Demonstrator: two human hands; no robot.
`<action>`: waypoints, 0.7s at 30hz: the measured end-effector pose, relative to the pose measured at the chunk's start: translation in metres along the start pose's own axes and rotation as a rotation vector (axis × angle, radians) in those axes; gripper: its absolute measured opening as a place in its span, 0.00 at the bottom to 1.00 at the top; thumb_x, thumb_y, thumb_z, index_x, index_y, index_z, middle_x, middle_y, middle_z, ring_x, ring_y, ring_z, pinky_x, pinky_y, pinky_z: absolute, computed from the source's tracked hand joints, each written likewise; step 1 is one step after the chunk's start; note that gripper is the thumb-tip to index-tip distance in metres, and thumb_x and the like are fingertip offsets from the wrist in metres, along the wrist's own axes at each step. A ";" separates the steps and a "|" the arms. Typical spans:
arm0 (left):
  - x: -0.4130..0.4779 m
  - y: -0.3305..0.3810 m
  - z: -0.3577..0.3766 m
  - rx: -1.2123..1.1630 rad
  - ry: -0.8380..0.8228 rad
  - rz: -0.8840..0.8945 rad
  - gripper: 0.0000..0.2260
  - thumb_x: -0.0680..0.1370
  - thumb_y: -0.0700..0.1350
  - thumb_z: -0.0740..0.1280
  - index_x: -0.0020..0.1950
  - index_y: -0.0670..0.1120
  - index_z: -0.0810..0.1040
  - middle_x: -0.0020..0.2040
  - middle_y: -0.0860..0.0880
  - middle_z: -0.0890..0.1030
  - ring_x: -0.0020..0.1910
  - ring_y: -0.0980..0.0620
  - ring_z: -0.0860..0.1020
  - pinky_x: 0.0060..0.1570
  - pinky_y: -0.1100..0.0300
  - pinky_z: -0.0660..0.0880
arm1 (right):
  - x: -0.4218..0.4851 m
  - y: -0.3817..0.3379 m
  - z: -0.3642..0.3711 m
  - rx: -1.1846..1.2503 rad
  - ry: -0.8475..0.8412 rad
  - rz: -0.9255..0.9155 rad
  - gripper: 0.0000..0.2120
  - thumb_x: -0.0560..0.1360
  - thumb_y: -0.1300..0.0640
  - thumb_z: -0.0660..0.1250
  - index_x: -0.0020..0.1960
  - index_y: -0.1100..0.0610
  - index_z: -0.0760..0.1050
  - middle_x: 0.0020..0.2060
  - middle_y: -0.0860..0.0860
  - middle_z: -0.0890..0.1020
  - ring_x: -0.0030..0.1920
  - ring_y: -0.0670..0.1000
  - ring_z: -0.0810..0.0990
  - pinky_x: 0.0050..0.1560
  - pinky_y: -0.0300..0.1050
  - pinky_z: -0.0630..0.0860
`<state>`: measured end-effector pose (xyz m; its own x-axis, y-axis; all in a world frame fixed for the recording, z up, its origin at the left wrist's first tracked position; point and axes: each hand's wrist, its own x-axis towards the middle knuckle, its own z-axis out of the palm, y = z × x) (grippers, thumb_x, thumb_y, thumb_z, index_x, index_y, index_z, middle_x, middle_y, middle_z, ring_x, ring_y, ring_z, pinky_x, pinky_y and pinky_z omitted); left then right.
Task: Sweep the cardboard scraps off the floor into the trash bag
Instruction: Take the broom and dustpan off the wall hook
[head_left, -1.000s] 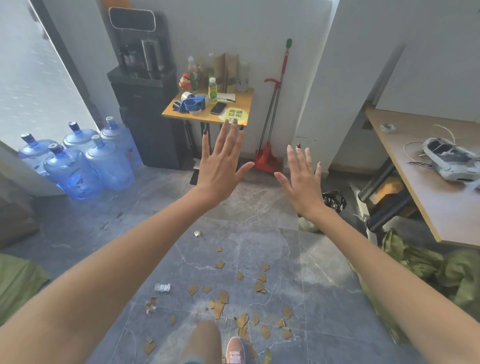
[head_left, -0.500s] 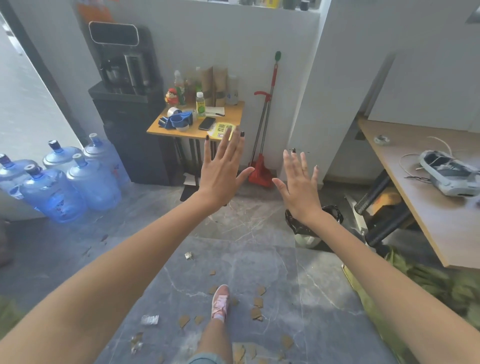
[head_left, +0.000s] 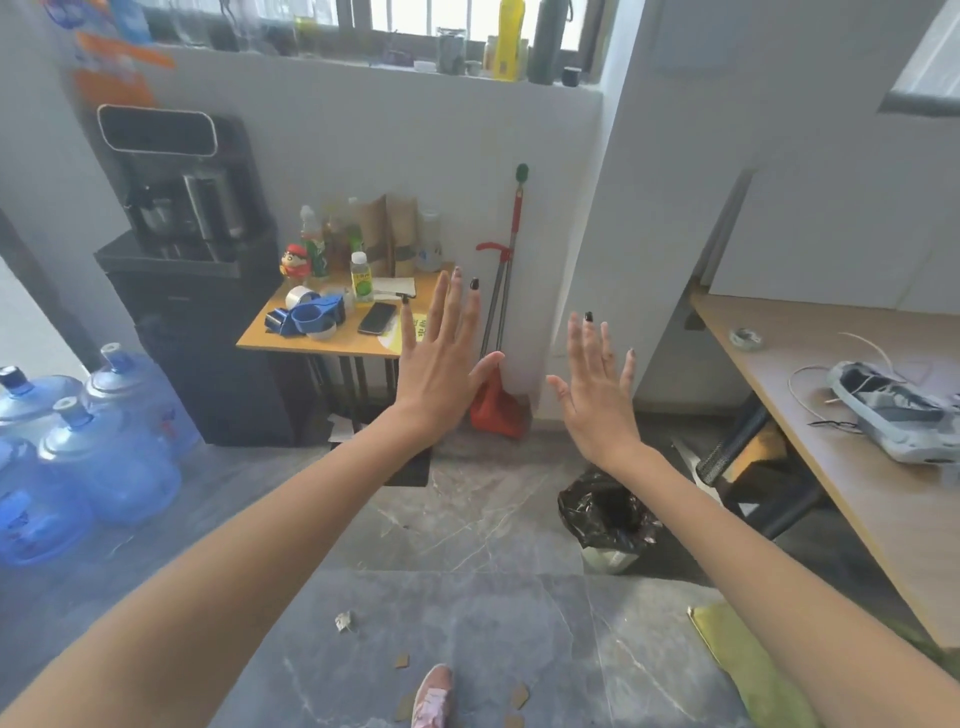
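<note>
Both arms stretch forward at chest height. My left hand (head_left: 441, 358) and my right hand (head_left: 597, 384) are spread flat, fingers straight, holding nothing. Beyond them a red broom with its dustpan (head_left: 498, 400) leans upright against the white wall. A small bin lined with a black trash bag (head_left: 605, 512) stands on the grey floor below my right wrist. A few brown cardboard scraps (head_left: 401, 661) lie at the bottom edge of the view, near my pink shoe (head_left: 432, 696). A crumpled bit of paper (head_left: 344, 621) lies a little further left.
A small orange table (head_left: 291, 345) with bottles, tape and a phone stands left of the broom, beside a black water dispenser (head_left: 202, 332). Several blue water jugs (head_left: 104, 457) crowd the left. A wooden desk (head_left: 852, 415) runs along the right, green fabric (head_left: 748, 670) below it.
I have stepped forward: the broom, table and bin are nearer and larger, and most scraps have slid out below the view. Both hands stay spread and raised.
</note>
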<state>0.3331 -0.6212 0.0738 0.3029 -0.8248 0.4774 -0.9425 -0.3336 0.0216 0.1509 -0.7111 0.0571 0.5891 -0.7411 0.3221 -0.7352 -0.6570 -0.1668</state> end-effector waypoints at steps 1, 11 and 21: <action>0.015 -0.007 0.005 -0.010 0.004 -0.001 0.35 0.79 0.63 0.49 0.77 0.46 0.39 0.78 0.45 0.38 0.76 0.48 0.36 0.73 0.40 0.39 | 0.016 0.000 0.001 0.000 0.001 0.010 0.34 0.78 0.42 0.44 0.77 0.51 0.33 0.78 0.52 0.41 0.77 0.53 0.38 0.74 0.63 0.39; 0.138 -0.057 0.057 -0.008 0.000 0.057 0.35 0.78 0.63 0.47 0.77 0.46 0.40 0.78 0.45 0.39 0.76 0.48 0.37 0.73 0.40 0.42 | 0.157 -0.008 0.030 0.002 -0.009 0.028 0.33 0.80 0.43 0.46 0.74 0.50 0.28 0.78 0.51 0.39 0.77 0.53 0.36 0.74 0.62 0.38; 0.198 -0.068 0.091 -0.007 0.001 0.089 0.34 0.78 0.64 0.43 0.78 0.46 0.42 0.78 0.45 0.40 0.76 0.48 0.38 0.73 0.39 0.43 | 0.226 0.003 0.059 0.015 -0.012 0.031 0.34 0.78 0.41 0.44 0.78 0.52 0.34 0.78 0.50 0.40 0.77 0.52 0.35 0.73 0.62 0.36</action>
<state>0.4701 -0.8036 0.0867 0.2175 -0.8506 0.4786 -0.9666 -0.2557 -0.0152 0.3011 -0.8884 0.0748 0.5703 -0.7625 0.3054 -0.7479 -0.6358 -0.1906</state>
